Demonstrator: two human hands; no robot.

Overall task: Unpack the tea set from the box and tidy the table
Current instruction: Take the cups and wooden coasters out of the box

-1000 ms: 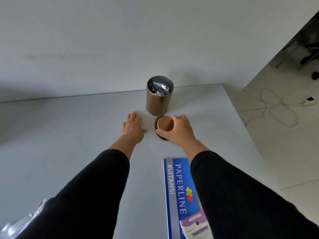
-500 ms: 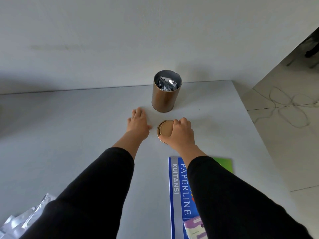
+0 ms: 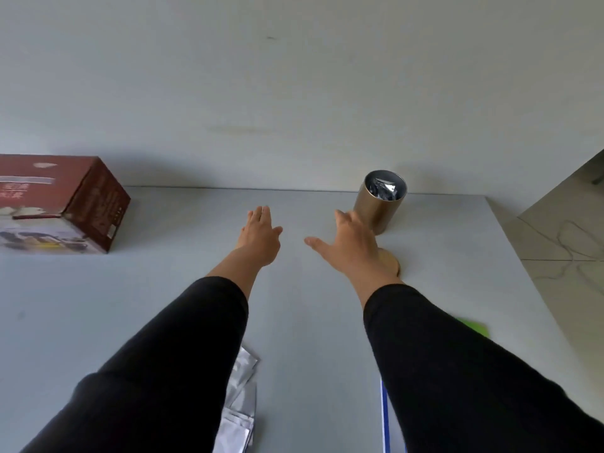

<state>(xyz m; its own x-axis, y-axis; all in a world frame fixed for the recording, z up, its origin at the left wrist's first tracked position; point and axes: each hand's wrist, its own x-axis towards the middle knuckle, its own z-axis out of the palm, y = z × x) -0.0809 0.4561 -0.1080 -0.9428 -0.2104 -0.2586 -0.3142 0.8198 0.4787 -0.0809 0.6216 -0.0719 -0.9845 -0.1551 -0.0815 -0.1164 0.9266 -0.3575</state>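
A dark red tea set box (image 3: 65, 204) lies on the grey table (image 3: 163, 305) at the far left. A copper-coloured tin (image 3: 380, 204) stands open at the back right, with foil packets inside. Its round lid (image 3: 392, 261) lies flat on the table just in front, partly hidden by my right wrist. My right hand (image 3: 346, 246) hovers open and empty above the table, left of the tin. My left hand (image 3: 260, 237) is also open and empty, fingers stretched, near the table's middle.
Several silver foil packets (image 3: 240, 403) lie near the front edge under my left arm. A blue booklet (image 3: 385, 416) and a green sheet (image 3: 474, 326) show beside my right arm. The table's right edge drops to a tiled floor with cables (image 3: 568, 243).
My right hand has let go of the lid, which now lies on the table, and has opened and moved left. The view has swung left, bringing the red box into sight.
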